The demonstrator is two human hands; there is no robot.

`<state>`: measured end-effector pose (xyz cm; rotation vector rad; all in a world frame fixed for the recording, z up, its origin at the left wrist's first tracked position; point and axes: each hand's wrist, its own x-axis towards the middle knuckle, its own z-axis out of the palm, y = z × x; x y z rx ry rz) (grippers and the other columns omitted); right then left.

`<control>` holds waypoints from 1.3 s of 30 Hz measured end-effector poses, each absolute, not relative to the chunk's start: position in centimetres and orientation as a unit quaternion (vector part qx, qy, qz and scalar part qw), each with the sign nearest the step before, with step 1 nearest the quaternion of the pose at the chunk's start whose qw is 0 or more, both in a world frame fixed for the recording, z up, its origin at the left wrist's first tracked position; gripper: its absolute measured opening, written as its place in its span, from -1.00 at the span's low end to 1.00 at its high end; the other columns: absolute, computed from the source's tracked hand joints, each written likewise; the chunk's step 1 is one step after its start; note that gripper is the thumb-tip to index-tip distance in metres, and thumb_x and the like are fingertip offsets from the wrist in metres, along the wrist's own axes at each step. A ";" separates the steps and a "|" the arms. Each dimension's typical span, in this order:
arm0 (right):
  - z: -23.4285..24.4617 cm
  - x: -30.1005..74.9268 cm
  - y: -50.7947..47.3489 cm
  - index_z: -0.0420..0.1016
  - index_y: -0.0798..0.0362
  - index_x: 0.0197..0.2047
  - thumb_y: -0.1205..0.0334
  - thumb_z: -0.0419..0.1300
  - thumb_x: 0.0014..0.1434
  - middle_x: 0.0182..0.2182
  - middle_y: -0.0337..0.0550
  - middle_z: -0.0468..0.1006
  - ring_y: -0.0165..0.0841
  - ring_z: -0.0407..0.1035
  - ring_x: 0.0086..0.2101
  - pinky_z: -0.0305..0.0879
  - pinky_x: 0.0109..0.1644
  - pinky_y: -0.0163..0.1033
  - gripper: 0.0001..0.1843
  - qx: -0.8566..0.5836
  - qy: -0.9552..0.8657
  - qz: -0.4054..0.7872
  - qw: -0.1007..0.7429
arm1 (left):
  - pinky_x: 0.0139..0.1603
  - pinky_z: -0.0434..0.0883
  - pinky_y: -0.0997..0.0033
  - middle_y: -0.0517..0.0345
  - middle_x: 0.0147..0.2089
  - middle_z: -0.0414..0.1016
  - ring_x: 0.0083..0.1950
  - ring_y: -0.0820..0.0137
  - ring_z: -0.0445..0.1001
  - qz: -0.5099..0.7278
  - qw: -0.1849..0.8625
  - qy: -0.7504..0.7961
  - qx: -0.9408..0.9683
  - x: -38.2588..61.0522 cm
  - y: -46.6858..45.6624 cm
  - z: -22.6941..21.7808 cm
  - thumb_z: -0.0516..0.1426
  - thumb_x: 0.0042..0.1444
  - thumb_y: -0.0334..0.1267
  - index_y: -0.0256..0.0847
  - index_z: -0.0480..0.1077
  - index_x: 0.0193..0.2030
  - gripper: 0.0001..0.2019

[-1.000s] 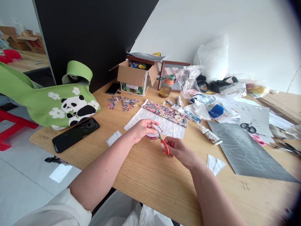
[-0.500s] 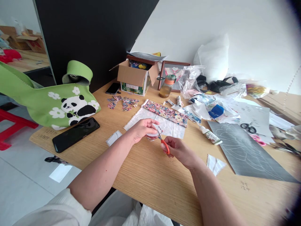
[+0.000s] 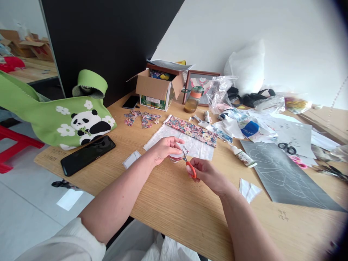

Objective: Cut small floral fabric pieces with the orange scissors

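Note:
My left hand (image 3: 163, 148) pinches a small piece of floral fabric (image 3: 179, 150) just above the wooden table (image 3: 174, 206). My right hand (image 3: 207, 174) is closed around small orange-handled scissors (image 3: 189, 165), whose blades point up into that piece. Just behind my hands lies a white cloth (image 3: 190, 143) with a floral fabric strip (image 3: 191, 130) along its far edge. Floral scraps (image 3: 141, 118) lie further back to the left.
A black phone (image 3: 87, 155) and a green panda bag (image 3: 67, 119) sit at the left. A cardboard box (image 3: 157, 87), a jar (image 3: 193, 99) and plastic bags stand at the back. A glue bottle (image 3: 243, 156), grey sheet (image 3: 285, 175), papers and black scissors (image 3: 287, 147) fill the right.

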<state>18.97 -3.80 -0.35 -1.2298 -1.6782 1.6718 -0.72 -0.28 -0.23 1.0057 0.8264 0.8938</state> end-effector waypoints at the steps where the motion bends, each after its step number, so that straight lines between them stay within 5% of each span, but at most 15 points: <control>1: -0.3 19.0 -3.8 0.28 0.05 -0.47 -0.22 0.31 -0.02 -0.57 -0.31 0.32 -0.48 0.11 -0.56 0.02 -0.50 -0.31 -0.49 -0.447 -0.611 0.611 0.233 | -0.38 0.38 0.36 0.15 -0.40 0.41 -0.44 0.43 0.44 0.402 0.705 0.371 0.452 -0.7 -0.3 -0.2 0.28 -0.17 -0.40 -0.37 0.36 -0.05 -0.54; 39: -0.2 18.8 -3.8 0.25 0.03 -0.49 -0.29 0.26 -0.02 -0.60 -0.35 0.23 -0.48 0.10 -0.56 0.00 -0.50 -0.30 -0.46 -0.465 -0.629 0.578 0.233 | -0.37 0.35 0.36 0.16 -0.41 0.42 -0.49 0.46 0.41 0.393 0.704 0.363 0.467 -0.5 -0.3 -0.5 0.28 -0.17 -0.39 -0.39 0.35 -0.03 -0.52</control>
